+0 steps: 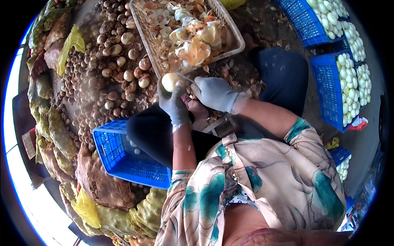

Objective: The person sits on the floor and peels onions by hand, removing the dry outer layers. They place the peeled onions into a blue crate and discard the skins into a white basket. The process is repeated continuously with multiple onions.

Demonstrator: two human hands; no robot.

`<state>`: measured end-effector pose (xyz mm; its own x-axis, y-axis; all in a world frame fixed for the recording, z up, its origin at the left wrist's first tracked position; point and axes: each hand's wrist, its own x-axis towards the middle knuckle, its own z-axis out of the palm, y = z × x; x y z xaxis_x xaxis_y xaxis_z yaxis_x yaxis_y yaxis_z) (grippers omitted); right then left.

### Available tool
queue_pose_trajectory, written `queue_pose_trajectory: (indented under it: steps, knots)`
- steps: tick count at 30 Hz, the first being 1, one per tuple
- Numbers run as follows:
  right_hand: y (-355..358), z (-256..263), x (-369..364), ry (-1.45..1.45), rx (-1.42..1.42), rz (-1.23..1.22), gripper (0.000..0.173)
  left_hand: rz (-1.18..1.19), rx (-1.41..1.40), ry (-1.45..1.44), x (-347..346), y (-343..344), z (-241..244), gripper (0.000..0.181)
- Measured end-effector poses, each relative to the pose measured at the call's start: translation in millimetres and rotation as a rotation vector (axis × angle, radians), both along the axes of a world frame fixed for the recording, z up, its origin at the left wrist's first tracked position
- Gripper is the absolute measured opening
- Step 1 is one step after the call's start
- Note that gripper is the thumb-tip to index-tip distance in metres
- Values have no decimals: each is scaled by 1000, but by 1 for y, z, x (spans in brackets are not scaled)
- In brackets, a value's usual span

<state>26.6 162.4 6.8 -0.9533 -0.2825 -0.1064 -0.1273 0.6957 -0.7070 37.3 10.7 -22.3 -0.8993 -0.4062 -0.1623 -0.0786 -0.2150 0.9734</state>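
My left hand (pixel 174 100), in a grey knit glove, holds a pale, smooth onion (pixel 171 81) by the near edge of a crate. In my right hand (pixel 215 92), gloved alike, is a small knife, its thin blade (pixel 185 77) pointing left and touching or almost touching the onion. The fingers of my right hand hide the knife's handle. Just beyond my hands, a dirty white plastic crate (pixel 215 60) holds loose onion skins (pixel 200 43). Many unpeeled onions (pixel 128 75) lie heaped on the ground to the left.
An open blue crate (pixel 135 176) with a few pale onions lies beside my left knee. Blue crates (pixel 326 89) full of peeled onions (pixel 347 86) stand at the right. Filled mesh sacks (pixel 104 184) line the left side. My bent knees flank the work spot.
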Motion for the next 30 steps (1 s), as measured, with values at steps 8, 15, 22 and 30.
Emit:
queue_pose_trajectory:
  steps: [8,15,22,30]
  knots:
    - [-6,-12,-5,24,34,-22,31,27,-137,20,2,9,-5,66]
    - [-5,-10,-4,-2,64,11,31,33,-174,36,0,10,-6,67]
    - [-6,0,-5,-68,83,10,32,10,-221,22,0,5,-11,67]
    - [-7,-3,-8,-90,110,49,28,-11,-148,-63,0,4,-4,77]
